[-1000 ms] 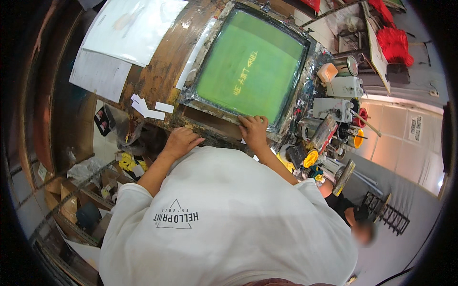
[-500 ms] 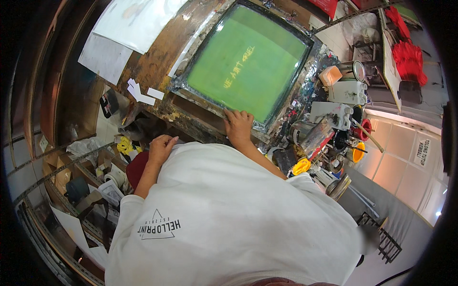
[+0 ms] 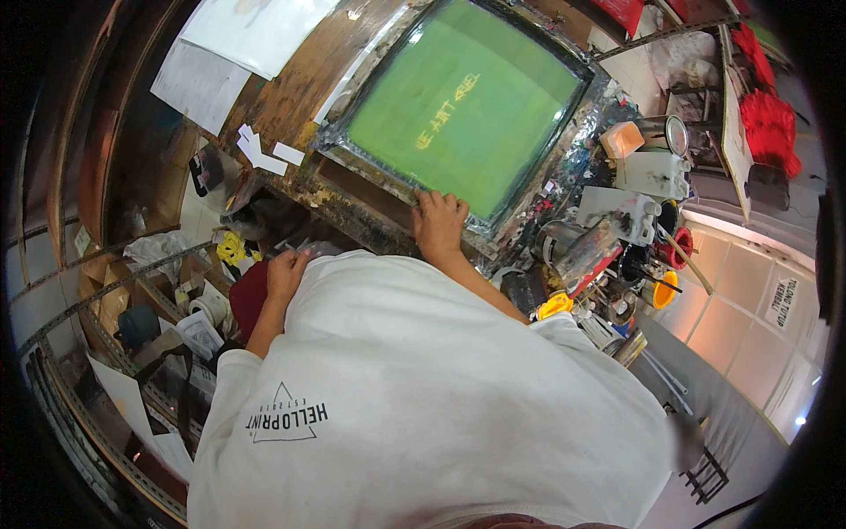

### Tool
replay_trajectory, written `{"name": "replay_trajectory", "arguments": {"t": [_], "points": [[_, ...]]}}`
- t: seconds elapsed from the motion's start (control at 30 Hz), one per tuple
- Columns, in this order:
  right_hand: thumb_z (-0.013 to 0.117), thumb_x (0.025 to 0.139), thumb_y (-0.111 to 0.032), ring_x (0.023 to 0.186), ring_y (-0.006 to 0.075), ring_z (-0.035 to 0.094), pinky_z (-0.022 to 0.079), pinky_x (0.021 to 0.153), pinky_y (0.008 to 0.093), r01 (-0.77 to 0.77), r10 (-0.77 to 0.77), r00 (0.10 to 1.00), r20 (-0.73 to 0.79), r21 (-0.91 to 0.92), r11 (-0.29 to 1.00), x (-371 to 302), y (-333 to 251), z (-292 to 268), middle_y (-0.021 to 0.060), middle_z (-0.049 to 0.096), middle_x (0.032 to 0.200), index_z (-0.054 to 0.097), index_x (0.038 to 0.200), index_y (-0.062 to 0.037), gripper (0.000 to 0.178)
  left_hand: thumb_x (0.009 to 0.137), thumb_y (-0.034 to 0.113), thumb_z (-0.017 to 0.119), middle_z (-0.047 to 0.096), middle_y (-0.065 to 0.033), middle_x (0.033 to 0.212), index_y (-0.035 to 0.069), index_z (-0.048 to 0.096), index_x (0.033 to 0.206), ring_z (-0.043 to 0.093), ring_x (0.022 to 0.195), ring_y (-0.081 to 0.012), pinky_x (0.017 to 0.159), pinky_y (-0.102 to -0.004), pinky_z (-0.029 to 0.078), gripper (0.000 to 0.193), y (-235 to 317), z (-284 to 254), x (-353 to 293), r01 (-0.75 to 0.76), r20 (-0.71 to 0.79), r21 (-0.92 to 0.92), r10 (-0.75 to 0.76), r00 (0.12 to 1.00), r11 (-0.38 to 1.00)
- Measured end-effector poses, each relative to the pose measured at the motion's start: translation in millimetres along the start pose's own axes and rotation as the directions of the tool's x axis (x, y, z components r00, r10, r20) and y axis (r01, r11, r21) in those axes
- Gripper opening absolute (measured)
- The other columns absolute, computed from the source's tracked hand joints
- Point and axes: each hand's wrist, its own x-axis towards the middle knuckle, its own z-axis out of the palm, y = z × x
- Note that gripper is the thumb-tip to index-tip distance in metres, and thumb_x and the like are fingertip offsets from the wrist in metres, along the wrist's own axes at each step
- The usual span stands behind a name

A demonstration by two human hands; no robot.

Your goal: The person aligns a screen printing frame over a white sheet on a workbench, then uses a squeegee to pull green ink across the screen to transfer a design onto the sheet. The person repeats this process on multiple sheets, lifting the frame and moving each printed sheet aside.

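Observation:
A silkscreen frame point(image 3: 476, 62) with green mesh and yellow lettering lies at a slant on the stained worktable point(image 3: 286, 110). My right hand point(image 3: 440, 226) grips its near edge, fingers bent over the rim and the thumb side toward the left. Left of it, my left hand point(image 3: 285, 273) is by the front of my white shirt point(image 3: 414, 370), its fingers drawn together. A bit of clear, crumpled-looking material shows beside those fingertips; what they hold, if anything, is too small to make out.
White paper sheets point(image 3: 256, 35) and small white strips point(image 3: 286, 153) lie on the table's left. Along the right edge crowd a can point(image 3: 674, 135), white jugs point(image 3: 650, 172), an orange-filled tub point(image 3: 622, 139) and paint pots point(image 3: 665, 291). Cluttered shelving point(image 3: 141, 291) stands at lower left.
My left hand's fingers have drawn in beside the clear material at the shirt front. My right hand stays on the frame's near edge. The whole view has shifted slightly.

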Motion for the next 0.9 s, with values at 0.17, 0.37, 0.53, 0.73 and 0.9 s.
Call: {"name": "replay_trajectory", "arguments": {"t": [0.17,0.37,0.53,0.73,0.9], "points": [[0.079,0.088,-0.020,0.106,0.0283,0.056,0.037,0.099,0.0484,0.010,-0.010,1.000,-0.012,-0.001,1.000,-0.6,1.3,0.9,0.0041,0.066,0.110,0.072,0.126,-0.0172,0.039,0.096,0.039,0.076,0.067,-0.0234,0.074,-0.004,0.070,0.081,0.065,0.067,-0.0393,0.063,-0.0470,0.050,0.046,0.7,2.1,-0.7,0.027,0.007,-0.033,-0.027,1.000,0.999],[0.080,0.088,-0.021,0.106,0.0283,0.056,0.036,0.099,0.0480,0.000,0.000,1.000,0.010,0.004,1.000,0.0,0.0,-1.9,0.0041,0.066,0.111,0.072,0.127,-0.0173,0.041,0.096,0.039,0.076,0.068,-0.0244,0.077,-0.005,0.070,0.082,0.067,0.070,-0.0402,0.064,-0.0464,0.051,0.047,2.9,1.8,-2.7,0.054,-0.001,0.042,-0.054,0.999,0.998],[0.080,0.087,-0.020,0.107,0.0280,0.056,0.037,0.099,0.0475,-0.003,0.003,1.000,0.004,0.013,1.000,-0.3,0.1,-1.9,0.0040,0.066,0.111,0.072,0.128,-0.0176,0.042,0.096,0.039,0.075,0.070,-0.0241,0.077,-0.005,0.071,0.084,0.069,0.071,-0.0401,0.065,-0.0464,0.052,0.046,4.5,-0.1,-3.7,0.070,-0.002,0.014,-0.070,0.998,0.997],[0.078,0.088,-0.018,0.108,0.0310,0.058,0.038,0.098,0.0523,-0.021,0.022,1.000,-0.013,0.067,0.998,-0.1,2.3,1.7,0.0059,0.067,0.113,0.071,0.127,-0.0153,0.040,0.098,0.038,0.074,0.069,-0.0234,0.076,-0.004,0.072,0.083,0.069,0.069,-0.0390,0.063,-0.0469,0.051,0.044,5.2,0.8,0.3,0.039,-0.010,0.013,-0.039,0.999,0.999],[0.079,0.088,-0.019,0.107,0.0296,0.057,0.037,0.098,0.0499,-0.004,0.005,1.000,-0.026,0.052,0.999,-1.8,1.6,1.4,0.0048,0.066,0.112,0.071,0.127,-0.0167,0.040,0.098,0.038,0.074,0.069,-0.0231,0.075,-0.003,0.073,0.084,0.067,0.067,-0.0389,0.063,-0.0467,0.051,0.044,-0.2,4.9,0.5,-0.014,-0.015,0.011,0.014,1.000,1.000]]}}
